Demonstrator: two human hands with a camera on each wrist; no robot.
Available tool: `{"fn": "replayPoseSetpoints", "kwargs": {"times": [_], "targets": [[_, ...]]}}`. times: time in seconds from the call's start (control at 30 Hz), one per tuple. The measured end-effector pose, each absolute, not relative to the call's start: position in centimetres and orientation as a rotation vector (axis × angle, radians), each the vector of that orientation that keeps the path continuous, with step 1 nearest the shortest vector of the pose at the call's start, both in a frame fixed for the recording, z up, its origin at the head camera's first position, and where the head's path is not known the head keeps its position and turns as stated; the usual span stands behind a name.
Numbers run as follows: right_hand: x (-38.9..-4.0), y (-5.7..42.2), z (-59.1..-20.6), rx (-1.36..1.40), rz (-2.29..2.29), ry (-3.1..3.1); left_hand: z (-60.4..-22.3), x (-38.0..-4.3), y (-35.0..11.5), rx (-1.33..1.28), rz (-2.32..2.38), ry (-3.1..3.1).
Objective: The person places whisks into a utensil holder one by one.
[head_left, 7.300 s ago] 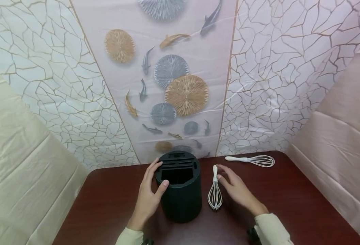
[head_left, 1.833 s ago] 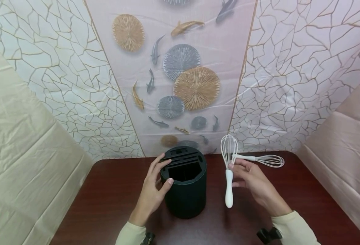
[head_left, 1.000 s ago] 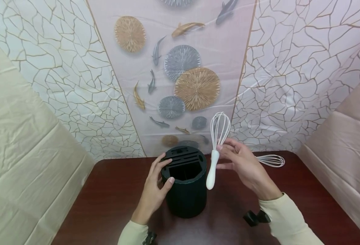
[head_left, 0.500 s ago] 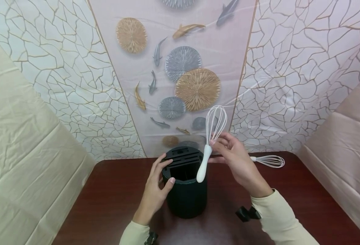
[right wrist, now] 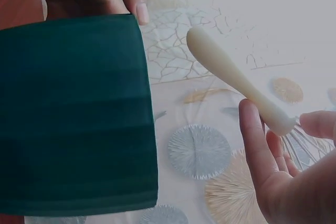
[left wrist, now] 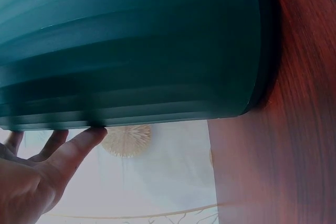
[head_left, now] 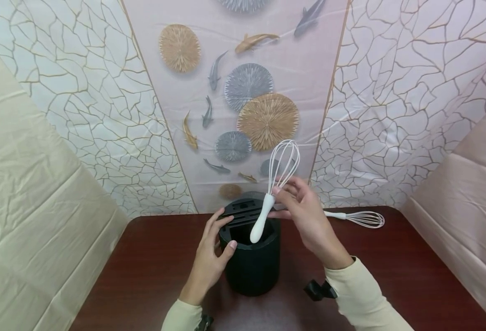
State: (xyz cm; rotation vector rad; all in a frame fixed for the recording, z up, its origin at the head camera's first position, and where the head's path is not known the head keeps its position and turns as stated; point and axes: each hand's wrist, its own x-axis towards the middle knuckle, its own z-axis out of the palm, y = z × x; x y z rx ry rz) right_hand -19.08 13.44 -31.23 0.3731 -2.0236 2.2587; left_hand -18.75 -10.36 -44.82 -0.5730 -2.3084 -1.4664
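Observation:
A dark green round knife and utensil holder stands upright on the table, with slots and a large opening in its top. My left hand rests against its left side, thumb and fingers spread along the rim; in the left wrist view the fingertips touch the ribbed wall. My right hand pinches a white whisk where its handle meets the wires. Wires up, the whisk tilts over the holder, its handle end overlapping the opening in the head view. In the right wrist view the handle is beyond the holder's rim.
A second white whisk lies at the back right of the dark red table, its handle partly hidden behind my right hand. A patterned cloth hangs behind the table, and pale padded panels flank it.
Earlier the whisk lay on the table, handle away from me. My right hand has lifted it, handle down, and moved it left over the holder. My left hand stays at the holder.

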Motion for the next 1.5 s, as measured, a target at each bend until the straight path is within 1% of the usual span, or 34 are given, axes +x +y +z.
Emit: {"fn": "replayPoseSetpoints", "kwargs": {"times": [0.47,0.73,1.03,1.5], "targets": [[-19.6,11.1,-33.3,0.403,2.217,-1.892,-45.0,-18.9,-10.4,-0.583,-1.481,-2.28],[-19.8,10.1,-35.1,0.518,2.09,-1.876,-45.1,-19.0,-10.4,-0.585,-1.468,-2.288],[-20.1,9.2,-36.3,0.666,2.031,-1.958,-45.1,-19.1,-10.4,-0.602,-1.498,-2.273],[-20.1,9.0,-37.0,0.681,1.922,-2.117,-45.3,-19.2,-10.4,-0.596,-1.493,-2.276]]}}
